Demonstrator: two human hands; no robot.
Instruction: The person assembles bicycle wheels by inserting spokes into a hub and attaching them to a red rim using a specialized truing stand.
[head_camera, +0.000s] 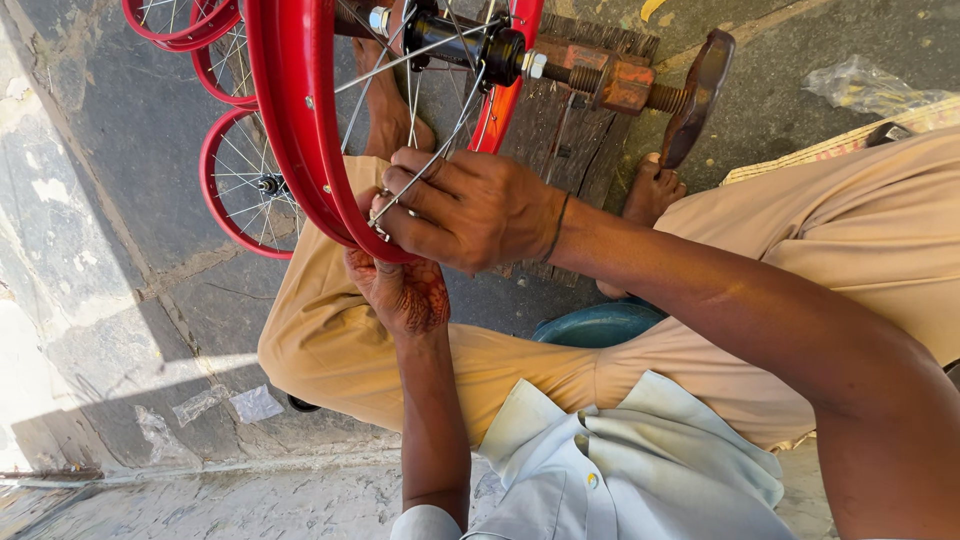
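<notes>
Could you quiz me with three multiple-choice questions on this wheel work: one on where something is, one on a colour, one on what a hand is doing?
1. Where do the spare wheels lie?
A. on the stone ground at upper left
B. on the person's lap
C. hung on a wall

2. What colour is the rim being worked on?
A. blue
B. red
C. silver

3. What is the right hand doing?
A. resting flat on the knee
B. holding a hammer
C. pinching a spoke at the rim

Answers:
1 A, red wheels lie on the ground beyond the knee.
2 B, the rim is bright red.
3 C, its fingers close on a spoke where it meets the rim, while the left hand grips the rim from below.
</notes>
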